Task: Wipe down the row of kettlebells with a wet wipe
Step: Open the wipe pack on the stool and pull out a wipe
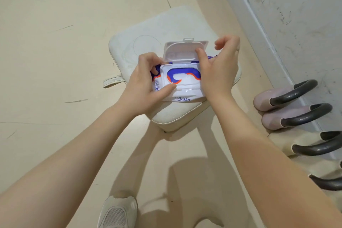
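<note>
Wipe pack [182, 83], lid open, between both hands' grip

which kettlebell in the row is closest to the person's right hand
The topmost pinkish kettlebell, at the row's far end beside the wall, lies closest to the right hand; the others sit lower in the picture.

Wipe pack [180, 87] reads "卫生湿巾" (partly cut off).

- The wipe pack [178, 83] was white with blue and orange curved bands and dark print; its lid [185, 51] was plain white.
- The cushion [166, 29] under it was cream.
- Two kettlebells [272, 109] were pale pink, the others [281, 144] cream, all with dark grey handles.
- The floor [55, 42] was beige, the wall [296, 15] grey and scuffed.
- The shoe [118, 211] was off-white.
</note>
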Motion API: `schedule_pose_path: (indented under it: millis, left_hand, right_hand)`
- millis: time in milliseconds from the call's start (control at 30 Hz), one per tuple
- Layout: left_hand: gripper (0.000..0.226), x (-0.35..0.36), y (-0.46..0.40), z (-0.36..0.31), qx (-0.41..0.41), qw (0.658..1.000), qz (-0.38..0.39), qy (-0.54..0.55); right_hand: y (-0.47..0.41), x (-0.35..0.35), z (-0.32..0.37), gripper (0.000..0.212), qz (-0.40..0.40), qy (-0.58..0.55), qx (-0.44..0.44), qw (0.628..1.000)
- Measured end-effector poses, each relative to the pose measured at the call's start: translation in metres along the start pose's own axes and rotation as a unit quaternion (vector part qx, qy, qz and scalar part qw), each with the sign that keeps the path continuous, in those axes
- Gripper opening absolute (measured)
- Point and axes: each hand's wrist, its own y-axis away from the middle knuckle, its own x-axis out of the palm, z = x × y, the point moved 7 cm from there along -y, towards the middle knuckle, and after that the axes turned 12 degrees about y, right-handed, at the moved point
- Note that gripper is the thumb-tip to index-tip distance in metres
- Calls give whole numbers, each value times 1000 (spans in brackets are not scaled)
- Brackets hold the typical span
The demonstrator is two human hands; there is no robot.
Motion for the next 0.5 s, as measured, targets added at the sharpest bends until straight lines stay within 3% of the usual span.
schedule_pose_path:
  millis: [67,133,300,500]
  left_hand:
    - [27,0,-2,-1,5,998,-40,-44]
    - [36,1,-6,-2,2,994,-53,-96]
    - [57,2,-11,4,-9,992,-36,-119]
    - [71,3,-10,6,-36,990,-45,-127]
  right_hand:
    - [3,8,5,16,25,31,-45,998]
    - [10,19,9,5,82,84,-124,985]
    - [15,23,21,13,195,125,-229,945]
    - [23,17,35,12,193,211,-332,899]
